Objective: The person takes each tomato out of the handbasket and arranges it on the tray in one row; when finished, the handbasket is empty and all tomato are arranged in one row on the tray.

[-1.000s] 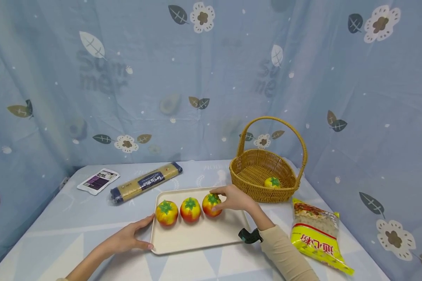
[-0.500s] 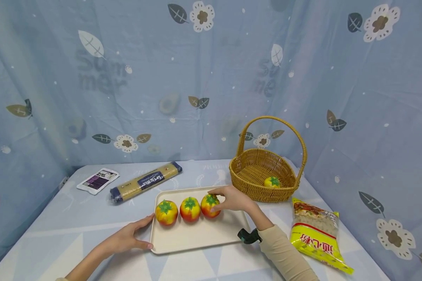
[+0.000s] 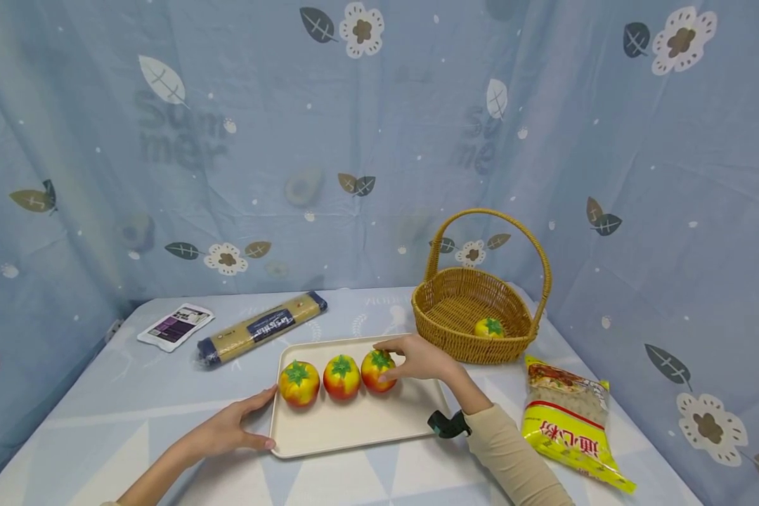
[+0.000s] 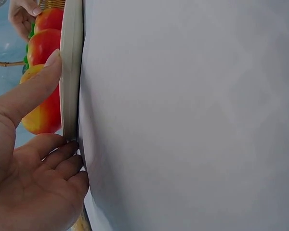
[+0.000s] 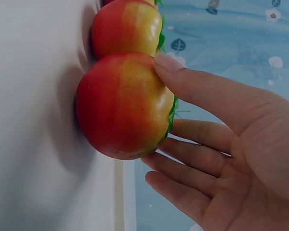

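My right hand (image 3: 420,357) pinches a red and yellow tomato (image 3: 377,371) with a green top, thumb on the near side and fingers behind it. This tomato (image 5: 123,106) sits on the cream tray (image 3: 360,432), the rightmost in a row of three. Beside it are the middle tomato (image 3: 341,378) and the left tomato (image 3: 299,384). At the tray's left end, my left hand (image 3: 224,427) has its fingers extended along the edge and its thumb at the near corner. In the left wrist view, the left thumb (image 4: 36,89) rests against the tray's rim.
Behind the tray, to the right, stands a wicker basket (image 3: 458,348) with a tall handle and one tomato (image 3: 490,328) inside. A yellow pasta bag (image 3: 569,422) lies at the right. A long spaghetti pack (image 3: 262,329) and a white pouch (image 3: 176,327) lie at the back left.
Over the last second the rightmost tomato has shifted slightly left, toward the middle one, with my right hand on it. My left hand stays at the tray's edge.
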A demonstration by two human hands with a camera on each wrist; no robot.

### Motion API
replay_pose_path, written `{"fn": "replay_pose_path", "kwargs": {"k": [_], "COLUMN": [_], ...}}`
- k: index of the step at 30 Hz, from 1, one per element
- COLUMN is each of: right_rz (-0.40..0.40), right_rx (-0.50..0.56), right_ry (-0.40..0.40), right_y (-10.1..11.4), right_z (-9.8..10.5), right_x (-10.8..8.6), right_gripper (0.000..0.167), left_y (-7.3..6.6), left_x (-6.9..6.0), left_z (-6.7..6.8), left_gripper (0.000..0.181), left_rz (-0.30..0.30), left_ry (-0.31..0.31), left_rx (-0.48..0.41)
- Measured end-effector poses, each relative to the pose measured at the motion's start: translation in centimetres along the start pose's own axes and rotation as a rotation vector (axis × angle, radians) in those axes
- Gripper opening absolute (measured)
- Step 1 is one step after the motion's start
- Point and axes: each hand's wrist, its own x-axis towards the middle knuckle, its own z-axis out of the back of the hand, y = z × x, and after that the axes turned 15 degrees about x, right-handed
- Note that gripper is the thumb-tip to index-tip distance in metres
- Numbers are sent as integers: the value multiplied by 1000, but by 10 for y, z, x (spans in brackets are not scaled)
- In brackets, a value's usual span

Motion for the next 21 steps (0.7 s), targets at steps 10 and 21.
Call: {"fn": "replay_pose_path", "kwargs": {"k": [10, 21], "right_rz": [-7, -22], "right_rx": [14, 23], "right_ry": [1, -23], "right_y": [0, 4], "right_z": [2, 10], "right_x": [-2, -8], "right_gripper": [62, 66], "left_y": [1, 0], "left_x": [0, 0], "left_z": [-2, 0], "left_gripper": [98, 97], "left_rz": [-7, -20], "left_ry": [-8, -4], "left_rx": [0, 11]}}
